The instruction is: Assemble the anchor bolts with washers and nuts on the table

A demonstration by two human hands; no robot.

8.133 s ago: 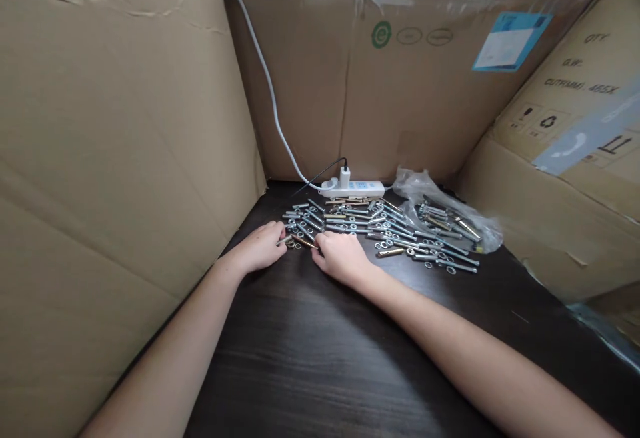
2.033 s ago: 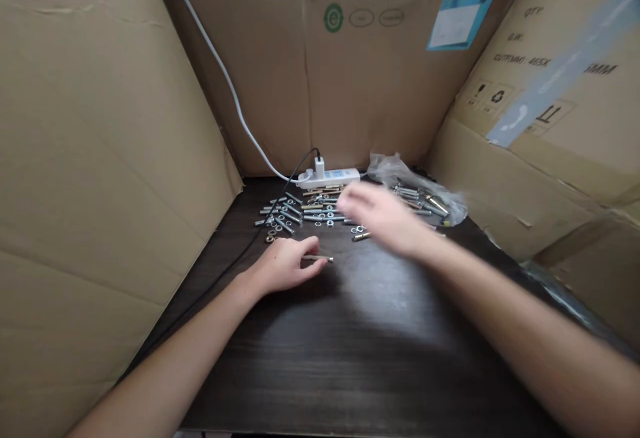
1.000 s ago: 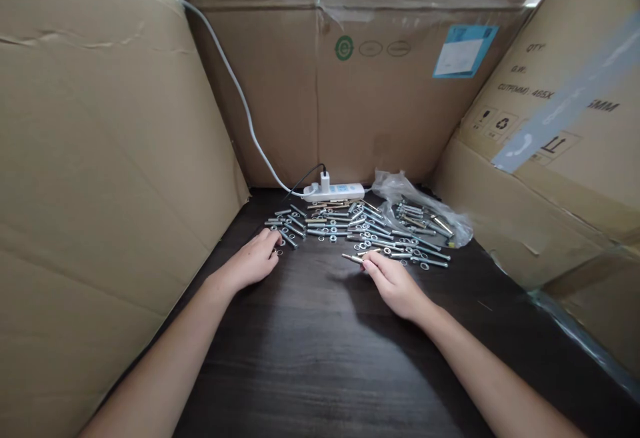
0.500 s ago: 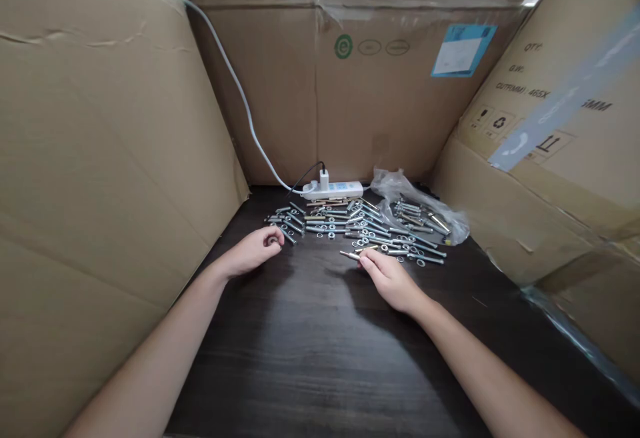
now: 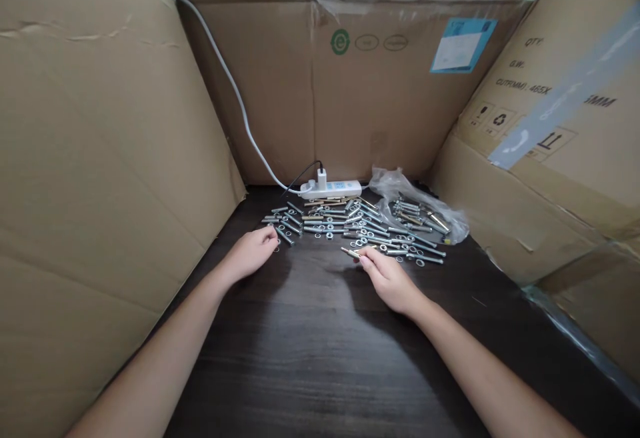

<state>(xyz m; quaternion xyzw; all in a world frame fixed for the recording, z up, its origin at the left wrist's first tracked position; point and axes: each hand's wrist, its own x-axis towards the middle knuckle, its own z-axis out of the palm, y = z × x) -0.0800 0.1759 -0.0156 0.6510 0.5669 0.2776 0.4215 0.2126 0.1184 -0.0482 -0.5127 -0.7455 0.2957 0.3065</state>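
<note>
My right hand point(image 5: 387, 278) pinches a slim metal bolt point(image 5: 351, 253) whose narrower end points left. It is held just in front of the spread of bolts, nuts and washers. My left hand point(image 5: 254, 249) is closed, low over the left end of that spread. Its fingertips are turned away from me, so whatever they hold is hidden. Beside its fingers lie a small washer point(image 5: 277, 247) and a silver bolt point(image 5: 285, 236). Between the hands, long bolts point(image 5: 325, 230) lie in rough rows with loose nuts point(image 5: 330, 227) among them.
A white power strip point(image 5: 333, 189) with a plug and cable stands behind the hardware. To the right, a clear plastic bag point(image 5: 400, 186) lies partly around more bolts. Cardboard walls point(image 5: 270, 91) enclose the dark tabletop point(image 5: 300, 358) at the left, back and right.
My left hand has turned and closed more, shifting slightly left, and a washer now shows by its fingertips. My right hand keeps the bolt in nearly the same place.
</note>
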